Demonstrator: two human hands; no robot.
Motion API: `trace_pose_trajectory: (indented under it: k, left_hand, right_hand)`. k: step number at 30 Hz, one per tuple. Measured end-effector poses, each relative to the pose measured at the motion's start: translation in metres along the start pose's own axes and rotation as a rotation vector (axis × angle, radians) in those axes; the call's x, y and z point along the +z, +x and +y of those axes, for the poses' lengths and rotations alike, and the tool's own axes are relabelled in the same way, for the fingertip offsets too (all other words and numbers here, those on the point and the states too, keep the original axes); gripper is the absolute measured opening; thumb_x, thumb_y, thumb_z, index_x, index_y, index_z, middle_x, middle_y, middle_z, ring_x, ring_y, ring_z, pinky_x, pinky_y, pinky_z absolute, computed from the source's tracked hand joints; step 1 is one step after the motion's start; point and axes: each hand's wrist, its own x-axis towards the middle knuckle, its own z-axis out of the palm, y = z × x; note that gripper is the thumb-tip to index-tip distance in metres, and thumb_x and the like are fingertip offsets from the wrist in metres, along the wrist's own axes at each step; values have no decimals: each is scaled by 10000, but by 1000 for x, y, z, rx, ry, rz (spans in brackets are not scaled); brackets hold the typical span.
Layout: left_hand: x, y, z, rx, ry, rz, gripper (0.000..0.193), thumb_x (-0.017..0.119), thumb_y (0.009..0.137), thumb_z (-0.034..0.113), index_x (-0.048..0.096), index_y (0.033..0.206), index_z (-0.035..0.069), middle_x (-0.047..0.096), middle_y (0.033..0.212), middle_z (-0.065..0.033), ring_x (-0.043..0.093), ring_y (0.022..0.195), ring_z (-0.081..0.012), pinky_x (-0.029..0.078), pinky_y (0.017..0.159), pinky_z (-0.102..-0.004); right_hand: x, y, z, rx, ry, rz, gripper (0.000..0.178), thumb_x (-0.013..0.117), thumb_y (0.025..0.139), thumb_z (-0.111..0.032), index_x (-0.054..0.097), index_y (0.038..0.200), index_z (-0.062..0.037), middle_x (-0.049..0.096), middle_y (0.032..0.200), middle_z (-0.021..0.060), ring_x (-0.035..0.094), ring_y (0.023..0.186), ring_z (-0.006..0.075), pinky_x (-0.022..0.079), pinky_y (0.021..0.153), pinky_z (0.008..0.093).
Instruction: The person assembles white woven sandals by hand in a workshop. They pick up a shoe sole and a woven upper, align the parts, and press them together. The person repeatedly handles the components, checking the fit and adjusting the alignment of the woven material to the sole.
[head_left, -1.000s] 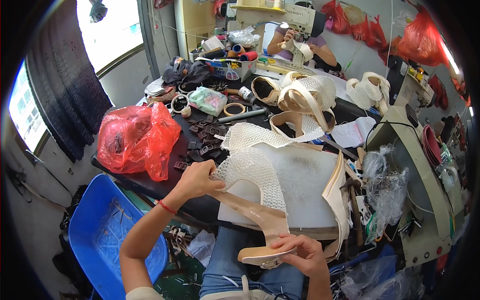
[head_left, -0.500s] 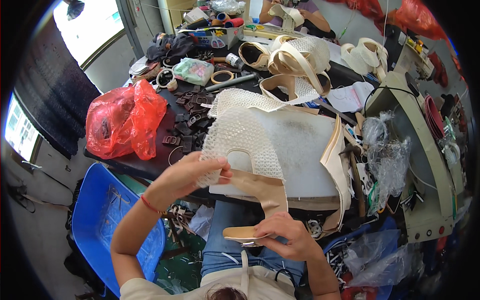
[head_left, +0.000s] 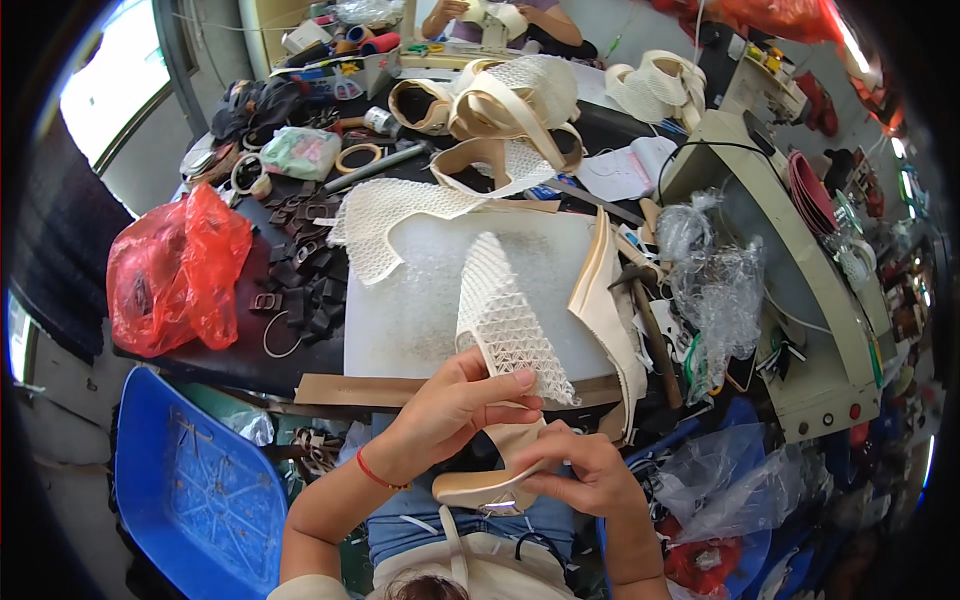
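Close to my lap I hold a cream woven-mesh leather piece (head_left: 505, 320), which rises upright over the front edge of the work board. My left hand (head_left: 465, 405) pinches the mesh near its lower side, thumb on top. Lower and to the right, my right hand (head_left: 580, 470) grips the smooth beige strap end (head_left: 475, 487) of the same piece, where a small metal fitting shows underneath. Behind the hands lies a white cutting board (head_left: 420, 325). Another mesh piece (head_left: 385, 225) rests across its far left corner.
Dark buckled straps (head_left: 300, 260) and a red plastic bag (head_left: 180, 270) lie on the left. Below stands a blue bin (head_left: 200, 490). Beige panels (head_left: 600, 310), a hammer (head_left: 655, 330) and a sewing machine (head_left: 790, 260) line the right. Someone works across the table (head_left: 500, 20).
My left hand has moved right and down, close to the right hand. The mesh piece has turned and now looks narrower. The view has shifted, so the table's things appear further left.
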Motion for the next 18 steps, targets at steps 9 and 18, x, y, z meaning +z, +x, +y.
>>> trace_pose_trajectory:
  k: [9,18]
  left_hand:
    - [13,0,-15,39,-16,90,336,534,928,234,540,1102,-52,604,1072,-170,648,893,-211,568,724,-272]
    - [12,-11,-44,21,-61,72,317,534,932,214,579,1098,-53,633,1054,-150,620,935,-163,518,798,-279]
  right_hand:
    - [-12,-7,-2,-156,-112,238,223,723,712,40,631,911,-2,637,830,55,587,730,104,450,617,211]
    - [3,-5,13,-202,76,544,359,734,719,51,518,1001,5,590,937,87,592,829,121,494,731,237]
